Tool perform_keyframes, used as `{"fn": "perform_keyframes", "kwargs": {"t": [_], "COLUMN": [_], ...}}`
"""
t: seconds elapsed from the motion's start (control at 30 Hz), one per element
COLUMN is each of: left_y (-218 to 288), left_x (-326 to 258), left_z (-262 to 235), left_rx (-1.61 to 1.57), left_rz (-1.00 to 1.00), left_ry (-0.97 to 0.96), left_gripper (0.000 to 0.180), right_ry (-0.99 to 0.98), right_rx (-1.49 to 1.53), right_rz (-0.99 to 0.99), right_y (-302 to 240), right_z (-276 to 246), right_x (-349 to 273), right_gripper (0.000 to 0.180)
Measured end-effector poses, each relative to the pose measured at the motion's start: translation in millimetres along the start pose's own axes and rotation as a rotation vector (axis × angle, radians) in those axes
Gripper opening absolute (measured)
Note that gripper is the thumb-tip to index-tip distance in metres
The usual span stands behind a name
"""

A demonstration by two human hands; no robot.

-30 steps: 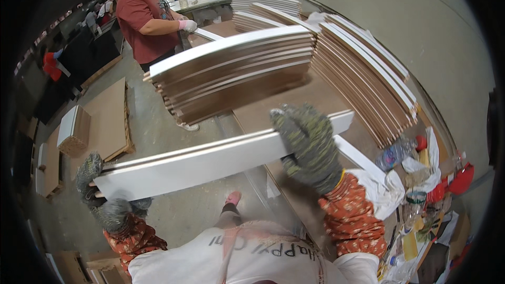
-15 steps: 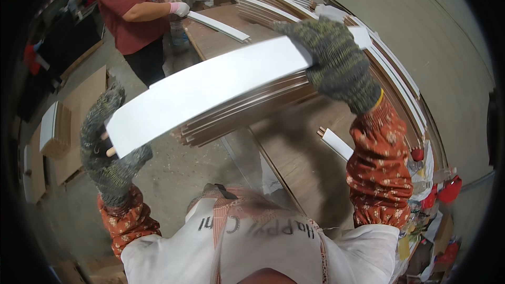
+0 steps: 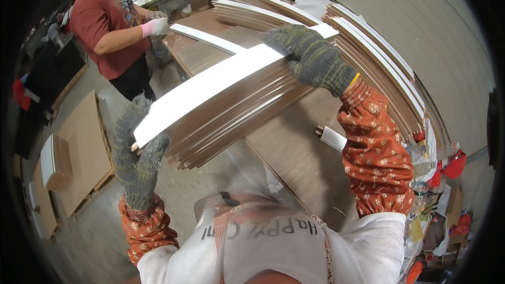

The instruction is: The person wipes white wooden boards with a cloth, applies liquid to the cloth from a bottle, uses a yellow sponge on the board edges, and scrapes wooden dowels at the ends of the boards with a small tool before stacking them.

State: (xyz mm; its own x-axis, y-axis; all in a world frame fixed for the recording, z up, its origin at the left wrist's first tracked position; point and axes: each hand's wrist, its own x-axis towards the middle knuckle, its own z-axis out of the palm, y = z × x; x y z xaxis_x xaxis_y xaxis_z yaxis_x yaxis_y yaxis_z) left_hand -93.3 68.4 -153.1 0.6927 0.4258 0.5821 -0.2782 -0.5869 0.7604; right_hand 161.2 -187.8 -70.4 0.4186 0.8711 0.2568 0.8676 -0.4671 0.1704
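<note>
A long white slat [image 3: 210, 84] spans between my two gloved hands, sloping up to the right. My left hand [image 3: 138, 152] wraps its left end, where a wooden dowel tip shows by the fingers. My right hand [image 3: 322, 62] grips the right end from above, its fingertips over the far edge. Right under the slat is a stack of similar slats [image 3: 236, 113] with brown sides. Whether the slat touches the stack along its whole length I cannot tell. Both hands wear dark grey-green knit gloves.
A co-worker in a red shirt [image 3: 105, 26] stands at far left, a gloved hand near another white slat [image 3: 208, 38] on the brown table [image 3: 294, 142]. More slat stacks [image 3: 379, 68] line the far and right sides. A short slat end with dowels [image 3: 332, 138] lies by my right forearm.
My hands have brought the slat closer over the stack, its left end shifting rightward. The view has turned a little. The co-worker's hand has drawn back slightly from the other slat.
</note>
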Motion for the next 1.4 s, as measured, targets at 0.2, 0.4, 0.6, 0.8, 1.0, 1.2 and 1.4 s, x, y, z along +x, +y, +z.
{"fn": "perform_keyframes", "kwargs": {"t": [0.2, 0.4, 0.6, 0.8, 1.0, 1.2, 1.4], "left_y": [1.6, -3.4, 23.5, 67.3, 100.4, 83.6, 65.3], "left_x": [10.0, 4.2, 17.8, 16.5, -0.2, -29.8, -66.3], "left_z": [9.2, -14.7, 3.4, 32.5, 157.7, 248.1, 360.6], "left_rx": [0.045, -0.012, 0.205, 0.418, 0.226, 0.122, 0.046], "left_rz": [0.142, 0.188, 0.452, 1.052, 0.968, 0.823, 0.708], "left_ry": [-0.075, -0.048, 0.43, 0.468, -0.265, -0.766, -1.021], "left_gripper": [0.05, 0.053, 0.053, 0.045, 0.042, 0.042, 0.057], "right_ry": [0.222, 0.08, -0.039, -0.101, -0.171, -0.241, -0.242], "right_rx": [-0.144, 0.117, 0.332, 0.435, 0.484, 0.544, 0.545], "right_rz": [-0.191, -0.331, -0.112, 0.096, 0.403, 0.662, 0.908], "right_y": [-60.5, -114.6, -109.1, -100.3, -117.7, -142.3, -179.9], "right_z": [-18.6, -51.1, -40.0, -33.6, -59.0, -87.1, -138.9], "right_x": [-55.1, -98.1, -183.4, -255.6, -350.8, -428.4, -480.4], "right_gripper": [0.046, 0.05, 0.051, 0.051, 0.052, 0.053, 0.054]}}
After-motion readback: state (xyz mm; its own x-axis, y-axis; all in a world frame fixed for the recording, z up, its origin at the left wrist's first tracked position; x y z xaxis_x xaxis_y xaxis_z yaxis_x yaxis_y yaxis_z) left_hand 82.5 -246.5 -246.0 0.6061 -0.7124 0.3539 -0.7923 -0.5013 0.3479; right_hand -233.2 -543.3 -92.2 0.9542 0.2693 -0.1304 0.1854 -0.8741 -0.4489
